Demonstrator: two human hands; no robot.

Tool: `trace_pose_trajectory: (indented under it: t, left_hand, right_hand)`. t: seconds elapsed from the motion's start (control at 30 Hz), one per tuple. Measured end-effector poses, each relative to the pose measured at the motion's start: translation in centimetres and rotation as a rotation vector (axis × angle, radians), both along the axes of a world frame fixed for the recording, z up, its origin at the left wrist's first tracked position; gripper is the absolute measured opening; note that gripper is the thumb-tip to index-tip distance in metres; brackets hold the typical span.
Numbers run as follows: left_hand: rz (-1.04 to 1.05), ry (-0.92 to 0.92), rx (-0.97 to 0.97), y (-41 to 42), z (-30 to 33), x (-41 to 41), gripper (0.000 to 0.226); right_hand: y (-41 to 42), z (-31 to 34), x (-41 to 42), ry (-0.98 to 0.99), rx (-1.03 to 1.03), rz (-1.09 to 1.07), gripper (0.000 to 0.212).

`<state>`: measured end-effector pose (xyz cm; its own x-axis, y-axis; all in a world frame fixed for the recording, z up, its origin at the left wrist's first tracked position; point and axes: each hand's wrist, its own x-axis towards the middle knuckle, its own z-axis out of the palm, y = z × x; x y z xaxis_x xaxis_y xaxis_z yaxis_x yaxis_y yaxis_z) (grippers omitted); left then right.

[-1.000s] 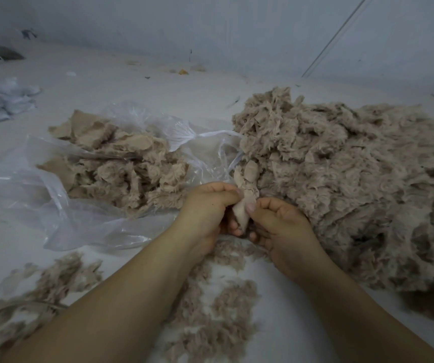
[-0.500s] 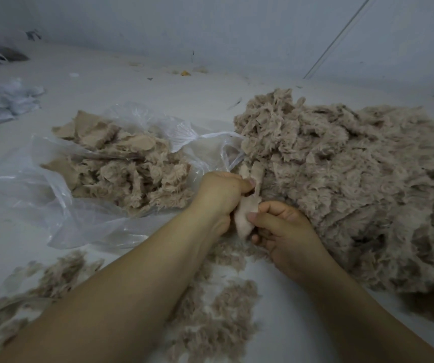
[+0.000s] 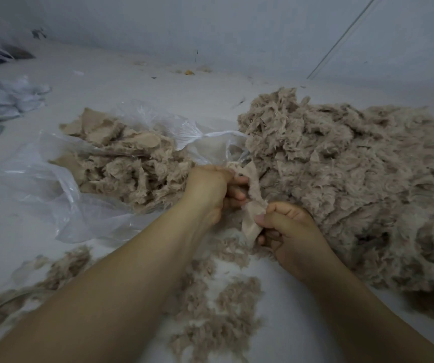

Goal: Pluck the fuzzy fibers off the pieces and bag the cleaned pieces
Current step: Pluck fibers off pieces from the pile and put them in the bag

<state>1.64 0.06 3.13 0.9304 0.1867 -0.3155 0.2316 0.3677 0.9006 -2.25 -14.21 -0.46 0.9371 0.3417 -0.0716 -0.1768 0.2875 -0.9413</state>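
Piece in work: we hold 1 beige piece [image 3: 252, 203] between our 2 hands, in front of the big pile; its smooth backing faces us at the lower end.
Left hand: our left hand [image 3: 210, 189] is curled and pinches the upper, fuzzy end of the piece.
Right hand: our right hand [image 3: 289, 229] grips the lower end of the piece between thumb and curled fingers.
Big pile: a large heap of fuzzy pieces [image 3: 355, 179] lies to the right on the white surface [image 3: 132, 82].
Bag: a clear plastic bag [image 3: 53, 184] lies open to the left, with cleaned pieces [image 3: 132, 163] in it.
Loose fibers: plucked fluff [image 3: 210, 305] lies scattered on the surface under our forearms.
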Motion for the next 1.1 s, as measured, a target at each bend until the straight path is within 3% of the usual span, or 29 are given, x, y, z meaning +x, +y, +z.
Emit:
trace_pose_trajectory:
  t: [0.1, 0.23, 0.37, 0.43, 0.77, 0.93, 1.1]
  left_hand:
    - [-0.119, -0.046, 0.189, 0.0, -0.6, -0.9, 0.016]
    - [-0.303, -0.008, 0.347, 0.4, -0.8, -1.7, 0.036]
    - [-0.298, 0.018, 0.351, -0.1, -0.7, -1.0, 0.018]
    - [-0.238, 0.008, 0.342, -0.6, -0.6, -0.4, 0.011]
    - [0.018, -0.082, 0.322, -0.4, -0.8, 1.2, 0.029]
    - [0.087, -0.103, 0.207, 0.1, -0.8, 1.2, 0.028]
    - [-0.021, -0.117, 0.340, 0.5, -0.5, 0.7, 0.013]
  right_hand:
    - [0.0, -0.1, 0.1, 0.012, 0.014, -0.018, 0.046]
    - [0.1, 0.0, 0.1, -0.022, -0.012, 0.001, 0.020]
    - [0.0, -0.2, 0.1, -0.027, -0.024, -0.006, 0.006]
    - [0.0, -0.2, 0.1, -0.025, -0.022, -0.001, 0.009]
    - [-0.3, -0.4, 0.0, -0.046, 0.026, 0.024, 0.026]
    - [-0.5, 0.0, -0.4, -0.035, -0.030, 0.041, 0.032]
    - [-0.3, -0.3, -0.4, 0.005, 0.020, -0.018, 0.026]
